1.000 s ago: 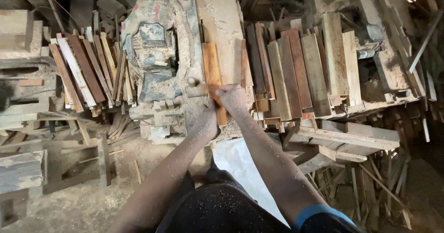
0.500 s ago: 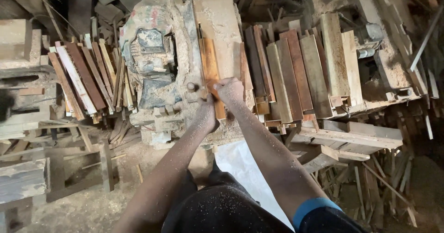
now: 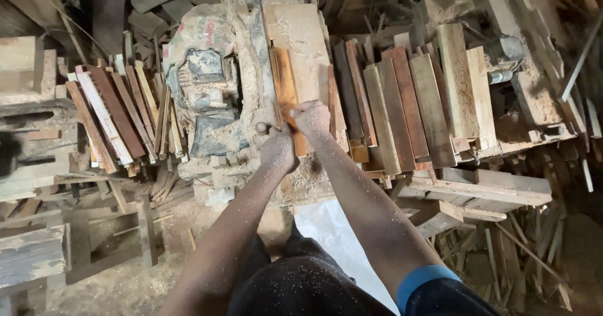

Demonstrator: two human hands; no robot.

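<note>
Head view: both hands, left point(image 3: 277, 153) and right point(image 3: 312, 116), close on the near end of a stiff, light, dusty strip point(image 3: 286, 93) lying on the bench point(image 3: 301, 33).

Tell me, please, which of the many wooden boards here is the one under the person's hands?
The narrow orange-brown board lying on the sawdust-covered machine table: the right hand presses its near end, the left hand beside it.

Orange-brown plank point(image 3: 286, 90), dusty grey-tan machine table point(image 3: 301, 27), reddish-brown stacked boards point(image 3: 402, 96), blue sleeve point(image 3: 424, 281).
</note>
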